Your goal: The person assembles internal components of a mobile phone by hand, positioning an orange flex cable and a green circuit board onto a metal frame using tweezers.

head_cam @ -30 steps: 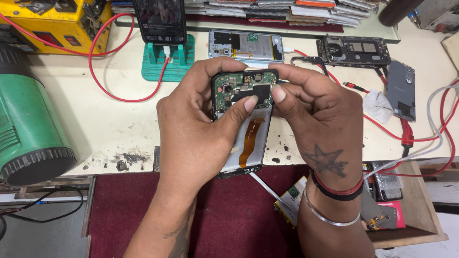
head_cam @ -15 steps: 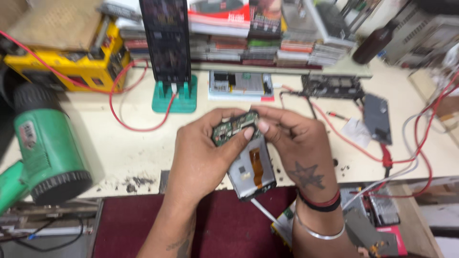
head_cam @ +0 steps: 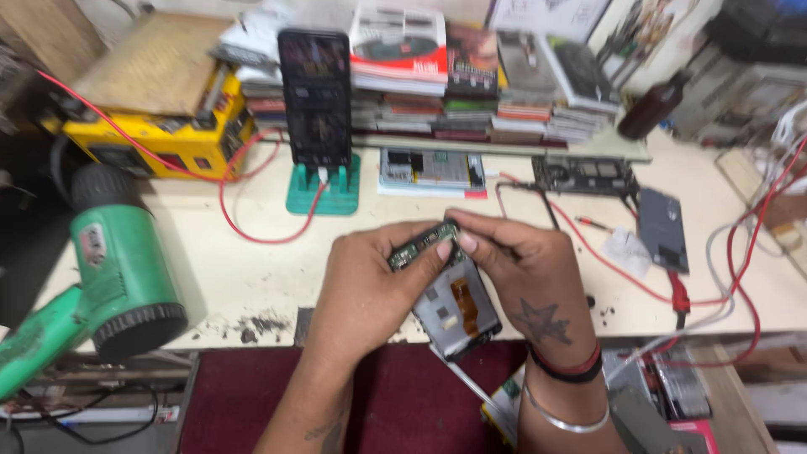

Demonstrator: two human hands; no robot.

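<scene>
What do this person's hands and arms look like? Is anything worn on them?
Both arms are bare, with no sleeves or gloves. The right hand has a dark star tattoo on its back; that wrist carries a black-and-red band and a thin silver bangle. The left hand is bare, with a small dark tattoo on the forearm.

A dark phone screen (head_cam: 315, 97) is standing upright in a green holder (head_cam: 324, 192) at the back of the bench (head_cam: 252, 269), its black glass reflecting dimly. Behind it, a row of flat boxes (head_cam: 471, 92) is lying stacked along the wall, showing white, red, black and grey covers. A white box with a red band (head_cam: 397, 46) is sitting on top of the stack. A display panel (head_cam: 458, 307), grey-backed with an orange ribbon, is hanging tilted between the two hands at the bench's front edge. A pale label (head_cam: 92, 244) is showing on the side of the green heat gun (head_cam: 118, 269) at the left.
</scene>
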